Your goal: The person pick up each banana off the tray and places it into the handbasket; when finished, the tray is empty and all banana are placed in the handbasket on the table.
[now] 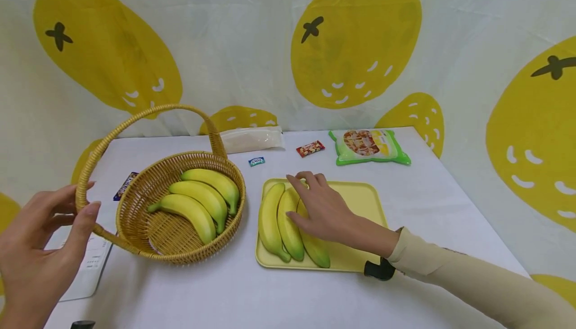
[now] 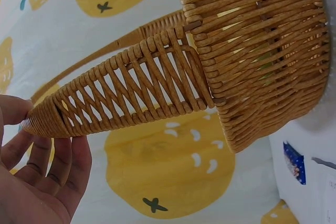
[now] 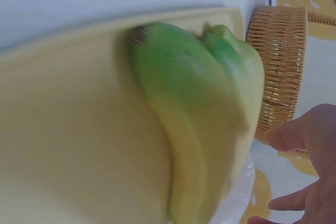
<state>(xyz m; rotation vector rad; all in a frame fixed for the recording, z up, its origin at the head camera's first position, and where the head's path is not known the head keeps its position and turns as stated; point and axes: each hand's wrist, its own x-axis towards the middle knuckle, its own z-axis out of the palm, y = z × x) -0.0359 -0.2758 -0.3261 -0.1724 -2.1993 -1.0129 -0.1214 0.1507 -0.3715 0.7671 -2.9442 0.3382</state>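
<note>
A wicker basket (image 1: 180, 256) stands on the left of the table, with several bananas (image 1: 189, 211) lying inside it. Its arched handle (image 2: 105, 95) is gripped by my left hand (image 1: 49, 244), thumb on one side and fingers on the other. To the right, three bananas (image 1: 272, 219) lie side by side on a pale yellow tray (image 1: 355, 199). Above them hovers my right hand (image 1: 321, 206), its thumb and fingers spread apart. In the right wrist view this hand (image 3: 315, 156) shows a gap from the bananas (image 3: 184, 98).
Behind the tray lie a green-edged packet (image 1: 371, 146), a red snack bar (image 1: 310, 149), a small blue-green packet (image 1: 256, 161) and a long pale package (image 1: 252, 140). A dark blue wrapper (image 1: 125, 186) and a white device (image 1: 87, 269) sit left of the basket.
</note>
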